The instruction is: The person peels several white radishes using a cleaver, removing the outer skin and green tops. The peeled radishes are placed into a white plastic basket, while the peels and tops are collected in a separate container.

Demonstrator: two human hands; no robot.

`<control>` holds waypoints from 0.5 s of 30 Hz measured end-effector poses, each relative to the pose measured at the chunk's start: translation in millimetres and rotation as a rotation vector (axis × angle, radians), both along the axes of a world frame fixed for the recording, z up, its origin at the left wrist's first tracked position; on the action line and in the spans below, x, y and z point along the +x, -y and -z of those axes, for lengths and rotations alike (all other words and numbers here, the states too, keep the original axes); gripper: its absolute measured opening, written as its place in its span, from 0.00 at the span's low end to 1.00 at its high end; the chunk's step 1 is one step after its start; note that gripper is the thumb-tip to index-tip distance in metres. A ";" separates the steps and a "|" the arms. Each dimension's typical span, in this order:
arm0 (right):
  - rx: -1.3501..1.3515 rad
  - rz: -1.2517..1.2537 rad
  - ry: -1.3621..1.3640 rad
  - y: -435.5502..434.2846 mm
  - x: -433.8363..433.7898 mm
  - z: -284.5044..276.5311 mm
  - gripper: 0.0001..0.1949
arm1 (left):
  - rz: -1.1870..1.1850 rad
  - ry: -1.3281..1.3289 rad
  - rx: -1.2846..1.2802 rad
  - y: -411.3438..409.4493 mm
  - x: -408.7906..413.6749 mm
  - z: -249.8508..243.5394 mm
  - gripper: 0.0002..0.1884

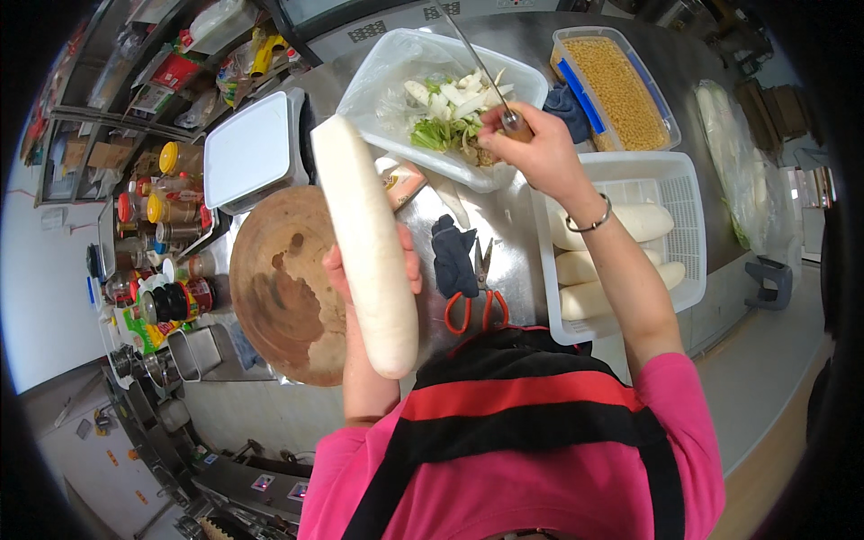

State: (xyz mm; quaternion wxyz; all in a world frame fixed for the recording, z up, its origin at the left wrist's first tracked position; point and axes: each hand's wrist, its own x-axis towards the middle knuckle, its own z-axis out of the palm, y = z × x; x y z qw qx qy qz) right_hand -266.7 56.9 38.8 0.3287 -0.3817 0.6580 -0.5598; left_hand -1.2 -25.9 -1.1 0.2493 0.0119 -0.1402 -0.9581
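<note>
A large peeled daikon radish (368, 250) rests in my left hand (411, 260), tilted, its cut end pointing away from me. Fingers show on both sides of the radish; the palm is hidden behind it. My right hand (543, 152) grips a knife (476, 57) by its wooden handle. Its blade appears nearly edge-on and points away from me. Below that hand is a white tub (378, 131) lined with a clear plastic bag, holding radish peelings (459, 98) and green leaf trimmings (435, 135). A round wooden chopping block (277, 270) lies beyond my left forearm.
Several peeled radishes (594, 266) lie in a white basket (692, 270) at right. Red-handled scissors (486, 290) and a dark cloth (453, 256) are near my apron. Behind stands a box of soybeans (614, 88). Jars (175, 209) crowd the left; bagged radishes (729, 155) lie far right.
</note>
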 end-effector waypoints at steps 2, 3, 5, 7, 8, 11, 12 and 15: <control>0.027 0.047 -0.037 -15.4 12.8 5.8 0.14 | -0.083 0.038 -0.018 -1.0 4.0 -0.5 0.47; 0.004 0.067 0.064 -24.6 22.0 7.8 0.14 | -0.117 0.085 -0.027 -1.8 5.6 1.7 0.47; -0.049 0.104 0.268 -42.4 38.9 9.1 0.15 | -0.162 0.154 -0.078 -4.5 2.3 -3.0 0.44; -0.032 0.105 0.311 -58.5 48.6 7.2 0.15 | -0.146 0.256 -0.110 -7.2 -1.9 1.2 0.43; -0.003 0.127 0.340 -66.6 52.1 2.5 0.15 | -0.129 0.236 -0.160 -8.6 -5.2 1.9 0.43; 0.048 0.193 0.343 -98.1 53.3 -6.0 0.15 | 0.005 0.140 -0.123 -21.2 -22.1 1.9 0.40; 0.039 0.213 0.336 -109.1 52.8 -6.4 0.15 | 0.042 0.122 -0.117 -26.3 -27.3 -0.5 0.39; 0.038 0.286 0.307 -143.3 50.7 -10.7 0.15 | 0.133 0.107 -0.128 -42.9 -40.7 -4.6 0.40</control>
